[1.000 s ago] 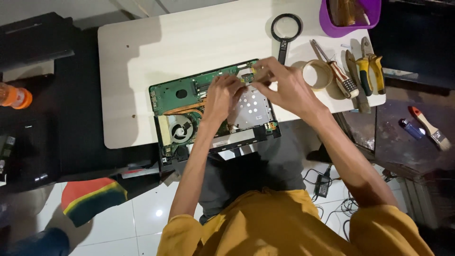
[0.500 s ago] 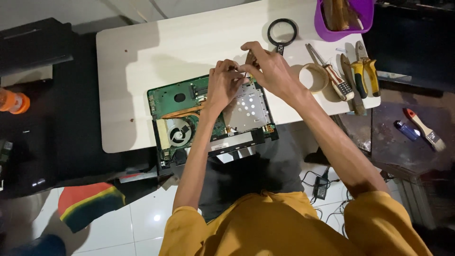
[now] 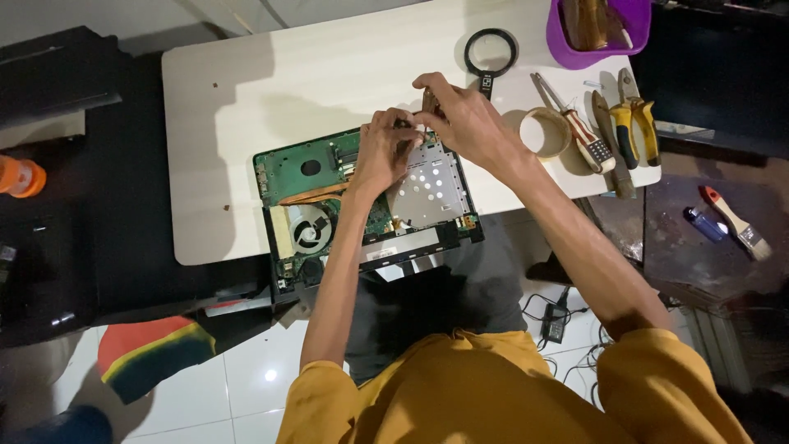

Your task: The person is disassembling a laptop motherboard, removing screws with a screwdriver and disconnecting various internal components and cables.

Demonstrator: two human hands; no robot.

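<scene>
An opened laptop [image 3: 427, 193] lies bottom-up on the white table [image 3: 246, 90], showing a green circuit board [image 3: 296, 173], a round fan [image 3: 308, 234] and a perforated silver plate. My left hand [image 3: 385, 154] rests on the board near the laptop's far edge, with its fingers curled at a small spot there. My right hand [image 3: 462, 115] is just beyond it, closed on a thin brown-handled tool [image 3: 428, 100] that looks like a screwdriver and points down between the two hands. The tool's tip is hidden by my fingers.
To the right on the table lie a magnifying glass [image 3: 491, 51], a tape roll [image 3: 545, 131], a screwdriver [image 3: 575, 123], yellow-handled pliers [image 3: 634, 123] and a purple bowl [image 3: 598, 31]. A brush [image 3: 735, 222] lies further right, an orange bottle [image 3: 20, 177] at the left, a charger [image 3: 555, 322] on the floor.
Both hands have shifted from the middle of the silver plate toward the laptop's far edge. The right hand has risen and now holds the tool more upright.
</scene>
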